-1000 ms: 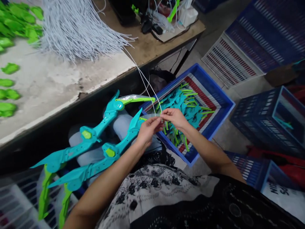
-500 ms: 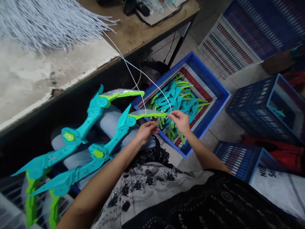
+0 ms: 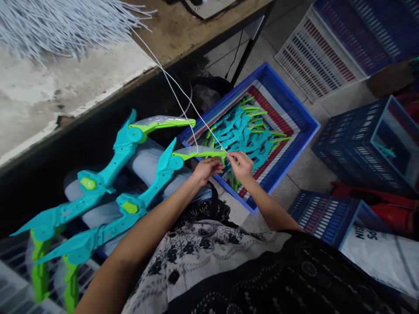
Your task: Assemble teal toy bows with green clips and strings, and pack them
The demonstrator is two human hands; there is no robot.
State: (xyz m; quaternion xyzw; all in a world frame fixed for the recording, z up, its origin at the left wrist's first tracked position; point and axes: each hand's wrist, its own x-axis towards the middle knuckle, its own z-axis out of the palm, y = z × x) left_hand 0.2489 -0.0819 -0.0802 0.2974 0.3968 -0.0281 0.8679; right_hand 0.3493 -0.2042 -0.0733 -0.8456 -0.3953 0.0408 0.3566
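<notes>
Two teal and lime-green toy bows lie across my lap. The nearer toy bow [image 3: 165, 168] has its green limb tip between my hands. My left hand [image 3: 207, 169] is closed at the underside of that tip, its fingertips partly hidden. Just right of the tip, my right hand [image 3: 241, 166] pinches the end of a white cord [image 3: 207, 126]. The cord runs up to the bench, and another strand comes down to the same green limb. The other toy bow [image 3: 122, 148] rests untouched behind.
A pile of white cords [image 3: 72, 30] covers the left of the workbench [image 3: 108, 83]. Beyond my hands, a blue crate [image 3: 291, 144] holds several teal and green bows. More crates [image 3: 353, 144] and a white sack [image 3: 376, 257] stand at the right.
The cord at the bow's tip has gone from a loose curve to nearly straight. My left hand has moved closer to the tip, and my right hand slightly left. The view has shifted a little.
</notes>
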